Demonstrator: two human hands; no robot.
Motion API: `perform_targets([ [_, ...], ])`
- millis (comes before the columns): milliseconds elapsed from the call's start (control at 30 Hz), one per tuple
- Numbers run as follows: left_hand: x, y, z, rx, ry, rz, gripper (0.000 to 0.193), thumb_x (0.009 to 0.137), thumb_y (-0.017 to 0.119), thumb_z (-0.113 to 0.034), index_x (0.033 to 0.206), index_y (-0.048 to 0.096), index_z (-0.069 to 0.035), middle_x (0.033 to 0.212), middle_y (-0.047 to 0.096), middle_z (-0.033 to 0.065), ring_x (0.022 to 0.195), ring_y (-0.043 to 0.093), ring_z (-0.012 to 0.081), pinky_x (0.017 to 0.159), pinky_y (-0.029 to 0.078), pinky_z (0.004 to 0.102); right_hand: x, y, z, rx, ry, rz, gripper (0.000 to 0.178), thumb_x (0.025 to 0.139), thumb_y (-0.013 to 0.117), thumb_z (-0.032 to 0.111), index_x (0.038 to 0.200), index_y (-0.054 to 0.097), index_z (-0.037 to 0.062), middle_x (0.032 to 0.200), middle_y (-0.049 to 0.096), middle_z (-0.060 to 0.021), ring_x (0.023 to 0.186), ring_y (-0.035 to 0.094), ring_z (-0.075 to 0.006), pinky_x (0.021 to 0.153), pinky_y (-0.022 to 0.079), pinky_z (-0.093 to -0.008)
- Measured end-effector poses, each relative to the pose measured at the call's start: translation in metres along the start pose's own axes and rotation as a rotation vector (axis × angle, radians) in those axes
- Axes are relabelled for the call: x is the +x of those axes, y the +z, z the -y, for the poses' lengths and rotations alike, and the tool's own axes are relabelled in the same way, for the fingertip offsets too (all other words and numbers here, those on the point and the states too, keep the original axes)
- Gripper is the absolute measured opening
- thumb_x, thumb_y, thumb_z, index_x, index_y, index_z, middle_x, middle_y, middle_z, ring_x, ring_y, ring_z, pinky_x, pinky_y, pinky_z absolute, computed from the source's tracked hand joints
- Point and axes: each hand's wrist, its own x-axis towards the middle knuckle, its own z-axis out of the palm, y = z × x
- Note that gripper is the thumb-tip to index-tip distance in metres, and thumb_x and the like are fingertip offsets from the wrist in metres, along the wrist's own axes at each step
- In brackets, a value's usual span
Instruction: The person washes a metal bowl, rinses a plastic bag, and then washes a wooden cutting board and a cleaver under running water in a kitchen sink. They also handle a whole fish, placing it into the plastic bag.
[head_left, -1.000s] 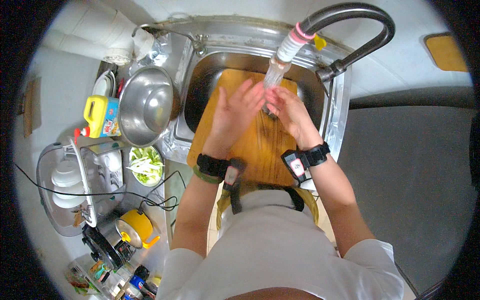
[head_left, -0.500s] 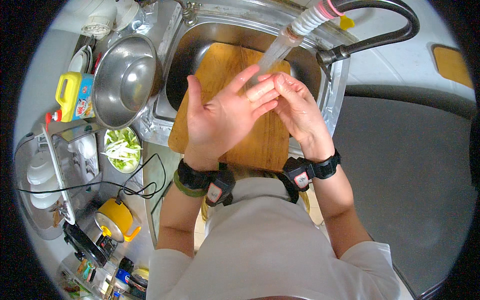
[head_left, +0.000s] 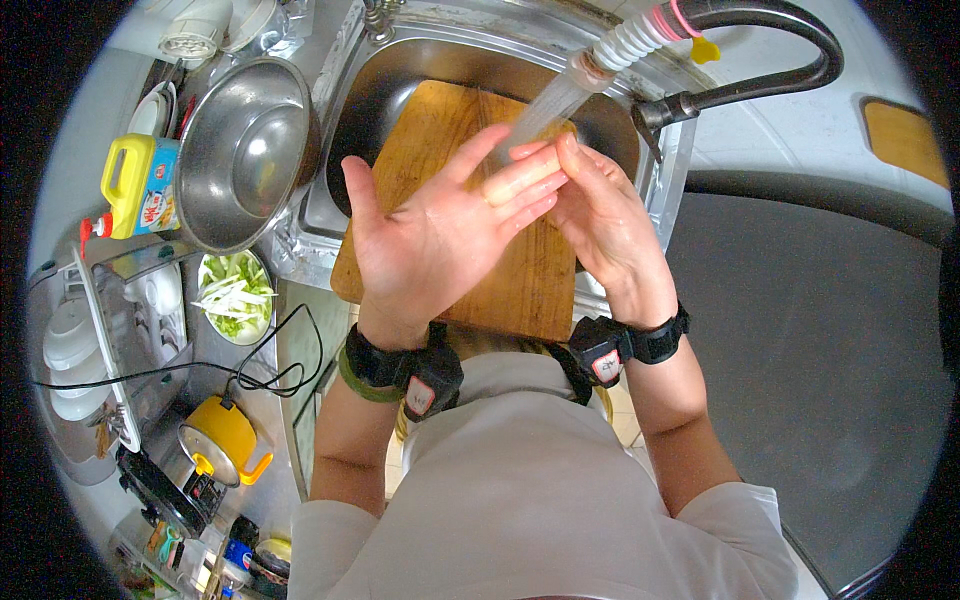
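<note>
Above the sink, my left hand (head_left: 430,235) is spread with its palm up and thumb out, wet and holding nothing. The fingers of my right hand (head_left: 607,215) are closed on a fingertip of the left. Water streams from the faucet nozzle (head_left: 588,72) just beyond my fingers. Below both hands, a wooden cutting board (head_left: 520,300) lies slanted across the steel sink (head_left: 352,130), its near end over the front rim. Each wrist wears a black strap with a small box.
On the left stand a large steel bowl (head_left: 245,155), a yellow jug (head_left: 140,185), a plate of cut greens (head_left: 235,297) and a dish rack (head_left: 95,350). A black cord runs by a yellow pot (head_left: 220,440). A dark grey surface (head_left: 810,380) lies on the right.
My left hand has shifted slightly left. The right fingertips have slid toward the tip of a left finger. The view has shifted slightly. Water keeps running.
</note>
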Motion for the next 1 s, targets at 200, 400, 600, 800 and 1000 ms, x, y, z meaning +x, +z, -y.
perform_targets([
  [200, -0.003, 0.004, -0.001, -0.113, 0.034, -0.032, 0.105, 0.073, 0.028, -0.084, 0.143, 0.024, -0.005, 0.142, 0.024, 0.0324, 0.136, 0.019, 0.0418, 0.113, 0.008, 0.0487, -0.003, 0.007, 0.004, -0.033, -0.040, 0.047, 0.029, 0.092, 0.054, 0.024, 0.109, 0.061, 0.0008, 0.100, 0.064, -0.0029, 0.091, 0.058, -0.0102, 0.085, 0.044, -0.0257],
  [400, -0.003, 0.005, -0.003, -0.153, 0.033, -0.020, 0.103, 0.074, 0.029, -0.083, 0.142, 0.026, -0.007, 0.141, 0.024, 0.0339, 0.137, 0.016, 0.0419, 0.112, 0.008, 0.0479, -0.003, 0.015, 0.006, -0.185, -0.090, 0.014, 0.028, 0.082, 0.063, 0.004, 0.109, 0.058, 0.0020, 0.096, 0.063, -0.0019, 0.090, 0.057, -0.0095, 0.084, 0.045, -0.0244],
  [600, -0.004, 0.007, -0.004, -0.040, 0.031, 0.021, 0.103, 0.072, 0.022, -0.086, 0.143, 0.026, -0.011, 0.141, 0.026, 0.0327, 0.137, 0.017, 0.0411, 0.112, 0.006, 0.0485, -0.004, 0.015, 0.006, -0.207, -0.137, 0.003, 0.025, 0.082, 0.061, 0.003, 0.107, 0.058, 0.0021, 0.096, 0.063, -0.0031, 0.090, 0.058, -0.0106, 0.081, 0.047, -0.0252],
  [800, -0.003, 0.011, -0.003, -0.067, 0.010, 0.055, 0.107, 0.071, 0.024, -0.087, 0.145, 0.018, -0.010, 0.142, 0.025, 0.0319, 0.136, 0.020, 0.0393, 0.111, 0.007, 0.0477, -0.004, 0.009, 0.005, -0.200, -0.135, -0.011, 0.025, 0.080, 0.054, -0.001, 0.104, 0.059, 0.0010, 0.098, 0.063, -0.0048, 0.089, 0.059, -0.0109, 0.081, 0.047, -0.0255],
  [1000, -0.004, 0.009, -0.001, -0.095, 0.027, 0.101, 0.111, 0.072, 0.032, -0.084, 0.146, 0.010, -0.004, 0.142, 0.025, 0.0324, 0.136, 0.021, 0.0385, 0.112, 0.012, 0.0463, -0.005, 0.007, 0.004, -0.166, -0.115, -0.003, 0.028, 0.078, 0.052, -0.002, 0.105, 0.059, 0.0000, 0.101, 0.063, -0.0052, 0.089, 0.059, -0.0108, 0.081, 0.048, -0.0259],
])
